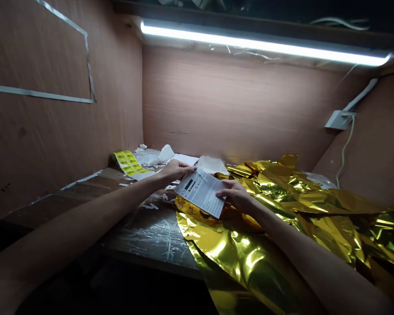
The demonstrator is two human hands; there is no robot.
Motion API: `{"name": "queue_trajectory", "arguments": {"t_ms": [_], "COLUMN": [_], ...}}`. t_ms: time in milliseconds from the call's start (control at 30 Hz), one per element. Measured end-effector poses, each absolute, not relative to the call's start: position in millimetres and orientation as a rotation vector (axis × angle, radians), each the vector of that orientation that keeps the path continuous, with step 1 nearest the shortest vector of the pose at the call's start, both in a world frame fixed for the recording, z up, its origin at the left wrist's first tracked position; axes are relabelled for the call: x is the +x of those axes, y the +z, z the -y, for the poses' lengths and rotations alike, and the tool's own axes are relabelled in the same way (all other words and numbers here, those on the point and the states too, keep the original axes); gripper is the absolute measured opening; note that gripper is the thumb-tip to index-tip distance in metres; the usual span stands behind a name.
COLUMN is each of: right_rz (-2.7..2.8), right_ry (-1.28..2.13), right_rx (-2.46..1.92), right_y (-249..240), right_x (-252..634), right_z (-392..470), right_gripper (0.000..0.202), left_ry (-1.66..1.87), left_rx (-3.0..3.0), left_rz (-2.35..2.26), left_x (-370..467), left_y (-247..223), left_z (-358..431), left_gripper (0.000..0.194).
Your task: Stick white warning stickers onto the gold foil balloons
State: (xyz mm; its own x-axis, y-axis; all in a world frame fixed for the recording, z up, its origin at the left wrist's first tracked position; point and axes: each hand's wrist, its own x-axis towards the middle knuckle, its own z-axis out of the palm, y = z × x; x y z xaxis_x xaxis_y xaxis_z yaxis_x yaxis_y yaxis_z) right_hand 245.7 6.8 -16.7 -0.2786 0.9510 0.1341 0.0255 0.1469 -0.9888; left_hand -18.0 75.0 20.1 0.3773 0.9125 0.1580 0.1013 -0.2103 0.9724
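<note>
A flat white printed card or packet (pixel 202 192), covered in small dark text and symbols, is held tilted between both hands above the table. My left hand (pixel 177 170) pinches its upper left edge between thumb and fingers. At its right edge, my right hand (pixel 236 194) grips it, thumb on the printed face and fingers behind. Shiny gold foil sheets (pixel 249 258) lie crumpled under and to the right of the card. Whether the card is a single sheet or a thin packet I cannot tell.
Yellow label sheets (pixel 129 162) lie at the back left, beside crumpled white paper (pixel 166 153). White scraps (pixel 150 206) are scattered on the dark tabletop (pixel 151 236). A lit tube lamp (pixel 265 43) hangs above; a white socket box (pixel 339 119) with a cable sits at right.
</note>
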Motion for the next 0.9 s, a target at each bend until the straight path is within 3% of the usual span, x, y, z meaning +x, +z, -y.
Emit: {"name": "queue_trajectory", "arguments": {"t_ms": [267,600,767,900], "right_rz": [1.482,1.449,1.444,1.447], "right_ry": [1.247,1.241,1.235,1.219], "right_rx": [-0.974,-0.952,-0.979,-0.984], "right_y": [-11,-22,-20,-22], "right_x": [247,248,248,250], "right_z": [0,-1,2,1], "right_gripper": [0.027,0.034,0.031,0.031], "left_ry": [1.332,0.906,0.861,0.867], "left_rx": [1.363,1.531,1.553,1.543], "left_rz": [-1.149,-0.963,-0.936,-0.911], "left_x": [-39,-13,-20,-24], "left_y": [30,24,21,19], "left_z": [-101,-70,-65,-73], "left_gripper": [0.029,0.051,0.037,0.036]}}
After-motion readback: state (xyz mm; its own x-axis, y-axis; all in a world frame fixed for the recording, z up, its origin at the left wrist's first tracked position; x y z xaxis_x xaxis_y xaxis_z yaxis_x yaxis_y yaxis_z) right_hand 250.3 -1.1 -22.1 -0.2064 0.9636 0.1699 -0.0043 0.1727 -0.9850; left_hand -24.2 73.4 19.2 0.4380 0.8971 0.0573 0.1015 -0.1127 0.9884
